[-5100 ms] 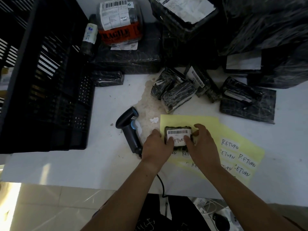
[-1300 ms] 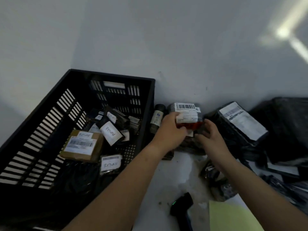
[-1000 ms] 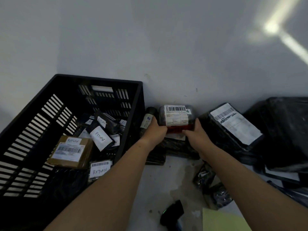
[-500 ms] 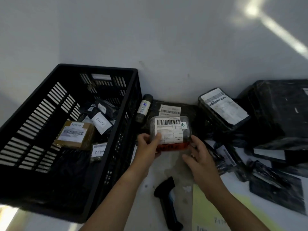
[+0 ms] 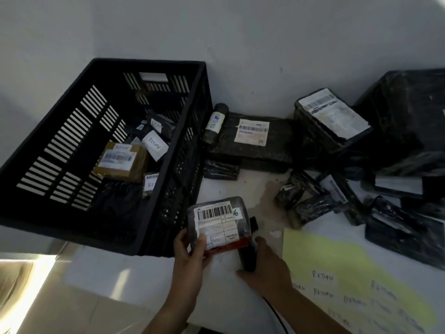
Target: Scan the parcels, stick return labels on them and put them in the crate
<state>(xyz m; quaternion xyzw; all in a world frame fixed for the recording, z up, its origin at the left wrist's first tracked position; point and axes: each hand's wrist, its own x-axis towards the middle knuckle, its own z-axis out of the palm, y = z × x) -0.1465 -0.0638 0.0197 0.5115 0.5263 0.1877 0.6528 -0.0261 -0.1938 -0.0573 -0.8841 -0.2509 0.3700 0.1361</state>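
Black-wrapped parcel [image 5: 218, 225], lower centre of frame, clamped in my left grip [image 5: 190, 249]; my right grip [image 5: 265, 268] curls round the scanner [image 5: 248, 257] on the tabletop [image 5: 134, 276], crate [image 5: 79, 227] at left.

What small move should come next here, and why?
Probably lift the scanner and aim it at the barcode: the left hand holds the parcel label-up, the right hand grips the scanner's handle, and no return label shows on the parcel.

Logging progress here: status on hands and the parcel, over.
Left hand grips barcoded parcel, label up. Right hand grips scanner on table. No return label visible on parcel. Crate alongside, path clear.
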